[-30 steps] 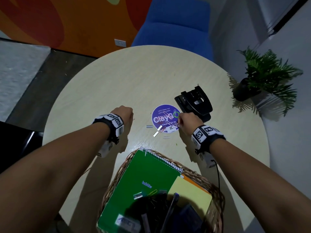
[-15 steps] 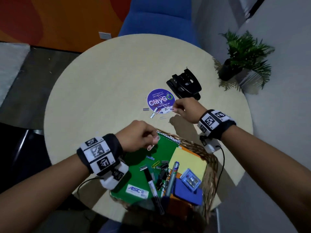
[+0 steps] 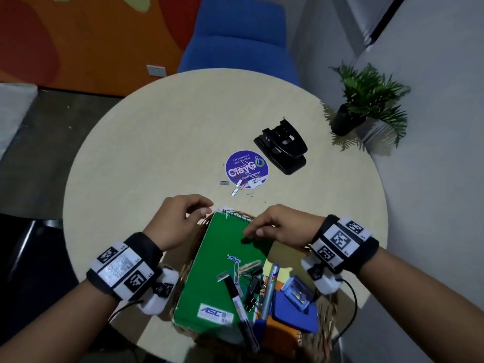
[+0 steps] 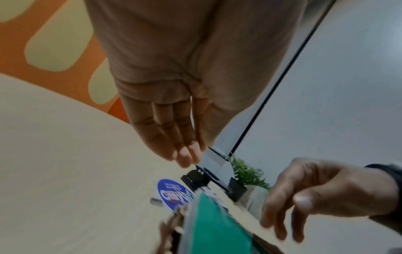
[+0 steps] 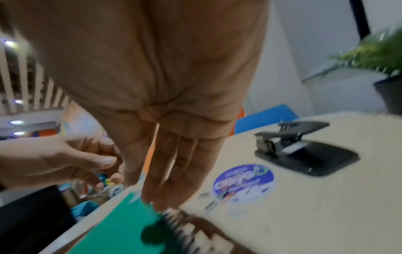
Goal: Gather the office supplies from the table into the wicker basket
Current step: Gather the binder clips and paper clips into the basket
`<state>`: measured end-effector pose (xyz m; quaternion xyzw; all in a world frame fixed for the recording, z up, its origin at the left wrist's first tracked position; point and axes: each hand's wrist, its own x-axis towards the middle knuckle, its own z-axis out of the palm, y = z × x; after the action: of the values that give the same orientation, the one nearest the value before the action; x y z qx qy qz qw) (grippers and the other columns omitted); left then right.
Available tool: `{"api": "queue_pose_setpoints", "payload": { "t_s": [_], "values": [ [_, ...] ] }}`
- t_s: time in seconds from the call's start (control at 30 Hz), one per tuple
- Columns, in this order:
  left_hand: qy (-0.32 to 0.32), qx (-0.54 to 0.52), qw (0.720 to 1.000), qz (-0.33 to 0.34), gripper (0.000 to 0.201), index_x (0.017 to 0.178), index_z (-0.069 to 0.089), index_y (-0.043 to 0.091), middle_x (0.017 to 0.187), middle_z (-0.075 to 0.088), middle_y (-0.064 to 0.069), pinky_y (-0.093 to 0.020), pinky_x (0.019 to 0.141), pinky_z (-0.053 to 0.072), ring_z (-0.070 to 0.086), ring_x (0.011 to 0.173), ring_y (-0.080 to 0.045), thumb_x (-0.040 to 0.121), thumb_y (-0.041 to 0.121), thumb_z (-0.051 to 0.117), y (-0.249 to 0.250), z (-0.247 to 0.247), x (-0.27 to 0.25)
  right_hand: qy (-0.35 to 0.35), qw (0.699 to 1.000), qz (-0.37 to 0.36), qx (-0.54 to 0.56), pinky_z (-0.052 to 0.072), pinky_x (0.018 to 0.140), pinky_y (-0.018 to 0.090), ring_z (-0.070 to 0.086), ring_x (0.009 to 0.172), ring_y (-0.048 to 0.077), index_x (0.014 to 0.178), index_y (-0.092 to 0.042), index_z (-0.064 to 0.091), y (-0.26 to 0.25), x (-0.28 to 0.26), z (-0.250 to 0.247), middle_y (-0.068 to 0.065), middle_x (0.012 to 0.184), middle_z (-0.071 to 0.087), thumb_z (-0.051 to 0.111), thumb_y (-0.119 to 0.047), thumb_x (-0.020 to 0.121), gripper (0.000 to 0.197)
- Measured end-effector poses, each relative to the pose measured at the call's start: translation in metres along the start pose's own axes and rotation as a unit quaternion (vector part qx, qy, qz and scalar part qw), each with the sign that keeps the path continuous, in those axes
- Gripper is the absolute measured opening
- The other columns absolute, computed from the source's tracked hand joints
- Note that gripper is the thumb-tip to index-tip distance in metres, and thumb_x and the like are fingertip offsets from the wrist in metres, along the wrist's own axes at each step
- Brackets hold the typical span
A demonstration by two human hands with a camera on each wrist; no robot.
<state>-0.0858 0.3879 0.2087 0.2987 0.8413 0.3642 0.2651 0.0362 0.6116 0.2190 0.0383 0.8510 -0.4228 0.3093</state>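
Wicker basket at the table's near edge holds a green notebook. Above it, the left hand and right hand hover, each grip loose and holding nothing. Paper clips lie mid-table; the hole punch sits farther right.

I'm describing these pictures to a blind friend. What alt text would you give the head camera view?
Two hands, the left hand and right hand, hover empty over a green notebook in a wicker basket at the near edge of a round table. Farther back on the table lie a black hole punch, a purple sticker and scattered paper clips.
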Motion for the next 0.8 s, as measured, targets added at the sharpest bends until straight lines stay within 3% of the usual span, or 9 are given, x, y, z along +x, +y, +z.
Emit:
{"api": "queue_pose_setpoints", "payload": {
  "t_s": [0.13, 0.23, 0.33, 0.4, 0.47, 0.57, 0.7, 0.8],
  "values": [
    [0.031, 0.093, 0.995, -0.001, 0.021, 0.109, 0.068, 0.014, 0.103, 0.071, -0.001, -0.024, 0.081, 0.046, 0.066, 0.091, -0.016, 0.089, 0.019, 0.061, -0.004, -0.008, 0.052, 0.187, 0.982, 0.01, -0.032, 0.048, 0.086, 0.022, 0.061, 0.09, 0.007, 0.115, -0.014, 0.067, 0.011, 0.021, -0.045, 0.003, 0.113, 0.07, 0.054, -0.006, 0.093, 0.027],
    [0.033, 0.172, 0.984, -0.037, 0.024, 0.109, 0.068, 0.017, 0.11, 0.07, -0.005, -0.033, 0.088, 0.049, 0.065, 0.097, -0.023, 0.086, 0.023, 0.063, -0.015, 0.001, 0.1, 0.239, 0.964, 0.057, -0.103, 0.048, 0.09, 0.028, 0.064, 0.096, 0.018, 0.114, -0.011, 0.068, 0.031, 0.056, -0.07, 0.008, 0.114, 0.07, 0.057, -0.009, 0.091, 0.025],
    [-0.012, 0.21, 0.976, -0.057, 0.025, 0.107, 0.068, 0.014, 0.107, 0.069, -0.009, -0.037, 0.086, 0.052, 0.064, 0.098, -0.028, 0.084, 0.023, 0.065, -0.022, 0.02, 0.133, 0.235, 0.95, 0.129, -0.157, 0.051, 0.092, 0.04, 0.062, 0.101, 0.031, 0.116, -0.012, 0.065, 0.051, 0.095, -0.084, 0.016, 0.115, 0.066, 0.055, -0.008, 0.09, 0.028],
    [-0.047, 0.235, 0.97, -0.041, 0.024, 0.105, 0.068, 0.013, 0.106, 0.067, -0.011, -0.036, 0.083, 0.05, 0.063, 0.096, -0.03, 0.083, 0.022, 0.066, -0.026, 0.033, 0.145, 0.223, 0.944, 0.144, -0.198, 0.053, 0.088, 0.043, 0.063, 0.101, 0.035, 0.113, -0.014, 0.065, 0.063, 0.116, -0.089, 0.016, 0.114, 0.065, 0.053, -0.004, 0.086, 0.032],
    [-0.048, 0.244, 0.968, -0.025, 0.023, 0.104, 0.067, 0.012, 0.107, 0.064, -0.01, -0.034, 0.083, 0.047, 0.061, 0.097, -0.029, 0.083, 0.022, 0.065, -0.031, 0.044, 0.151, 0.2, 0.941, 0.107, -0.253, 0.055, 0.083, 0.043, 0.063, 0.101, 0.034, 0.106, -0.01, 0.065, 0.072, 0.132, -0.092, 0.013, 0.113, 0.065, 0.054, -0.001, 0.081, 0.028],
    [-0.038, 0.242, 0.97, -0.008, 0.021, 0.103, 0.068, 0.011, 0.111, 0.062, -0.008, -0.032, 0.087, 0.045, 0.058, 0.102, -0.026, 0.084, 0.021, 0.065, -0.037, 0.057, 0.154, 0.171, 0.931, 0.051, -0.318, 0.054, 0.083, 0.041, 0.061, 0.104, 0.032, 0.111, -0.008, 0.063, 0.08, 0.146, -0.096, 0.007, 0.123, 0.061, 0.062, -0.005, 0.079, 0.032],
    [-0.01, 0.232, 0.973, -0.005, 0.017, 0.099, 0.073, 0.011, 0.108, 0.065, -0.005, -0.031, 0.086, 0.047, 0.061, 0.099, -0.025, 0.084, 0.015, 0.065, -0.039, 0.061, 0.154, 0.156, 0.911, 0.061, -0.377, 0.053, 0.084, 0.037, 0.062, 0.1, 0.032, 0.11, -0.006, 0.065, 0.085, 0.147, -0.097, 0.01, 0.117, 0.061, 0.063, -0.007, 0.08, 0.031],
    [-0.014, 0.238, 0.971, -0.017, 0.014, 0.094, 0.072, 0.012, 0.101, 0.067, -0.004, -0.035, 0.083, 0.052, 0.063, 0.092, -0.026, 0.084, 0.011, 0.062, -0.037, 0.059, 0.152, 0.176, 0.918, 0.08, -0.346, 0.051, 0.08, 0.036, 0.063, 0.095, 0.035, 0.107, -0.004, 0.065, 0.089, 0.138, -0.095, 0.015, 0.108, 0.06, 0.059, -0.005, 0.083, 0.025]
  ]
}}
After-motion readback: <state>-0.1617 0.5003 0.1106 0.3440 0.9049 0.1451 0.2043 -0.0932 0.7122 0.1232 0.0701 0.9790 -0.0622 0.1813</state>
